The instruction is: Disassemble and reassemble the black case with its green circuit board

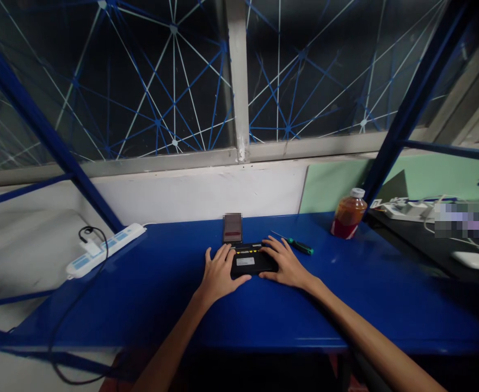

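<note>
A flat black device [245, 262] with a pale label and small yellow marks lies on the blue table. My left hand [219, 275] rests on its left end, fingers spread, thumb along the near edge. At its right end is my right hand [282, 262], its fingers apart and touching the top and edge. Just behind the device stands a dark phone-like object [232, 227]. A green and black screwdriver [300, 246] lies beyond my right hand, its shaft pointing to the back left.
A white power strip [106, 250] with a black cable lies at the left. To the right stands a bottle of orange-brown drink [349, 214]. A white adapter [474, 261] and cables lie on a black surface at the far right. Blue metal posts flank the table [161, 305].
</note>
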### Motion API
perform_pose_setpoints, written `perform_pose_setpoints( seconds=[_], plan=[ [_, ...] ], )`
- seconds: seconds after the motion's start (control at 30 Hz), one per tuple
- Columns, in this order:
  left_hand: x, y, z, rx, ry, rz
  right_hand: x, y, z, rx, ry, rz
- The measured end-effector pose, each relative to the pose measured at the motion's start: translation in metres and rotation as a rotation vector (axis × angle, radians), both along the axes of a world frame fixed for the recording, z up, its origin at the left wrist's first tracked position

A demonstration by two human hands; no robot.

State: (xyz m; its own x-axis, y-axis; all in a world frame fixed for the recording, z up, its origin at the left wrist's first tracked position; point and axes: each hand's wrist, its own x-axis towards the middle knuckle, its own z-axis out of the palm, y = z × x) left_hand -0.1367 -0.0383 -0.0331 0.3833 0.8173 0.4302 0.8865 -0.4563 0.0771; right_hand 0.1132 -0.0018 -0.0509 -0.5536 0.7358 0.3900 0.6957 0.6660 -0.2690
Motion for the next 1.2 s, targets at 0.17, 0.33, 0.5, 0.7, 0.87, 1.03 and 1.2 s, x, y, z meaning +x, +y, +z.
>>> perform_pose_setpoints(
  seconds=[0.17,0.33,0.5,0.7,0.87,1.03,1.2],
  plan=[
    [-0.003,-0.002,0.001,-0.009,0.013,-0.026,0.001,-0.001,0.002,0.001,-0.032,0.021],
    [-0.004,-0.007,-0.001,0.037,0.045,-0.043,0.002,-0.002,0.0,0.031,-0.031,0.033],
    [-0.002,-0.008,-0.001,0.05,0.036,0.008,0.002,-0.003,-0.002,0.002,-0.037,0.042],
    [-0.002,-0.008,0.003,0.032,0.04,0.0,0.001,-0.005,0.005,-0.061,-0.045,0.041],
    [-0.003,-0.01,0.004,0.025,0.042,-0.029,0.001,-0.007,0.01,-0.1,-0.019,0.056],
    [-0.006,-0.009,0.006,-0.022,0.025,-0.066,0.002,-0.008,0.014,-0.151,-0.013,0.067],
    [-0.009,-0.009,0.011,-0.077,0.044,-0.062,0.003,-0.008,0.017,-0.181,0.001,0.082]
  ],
)
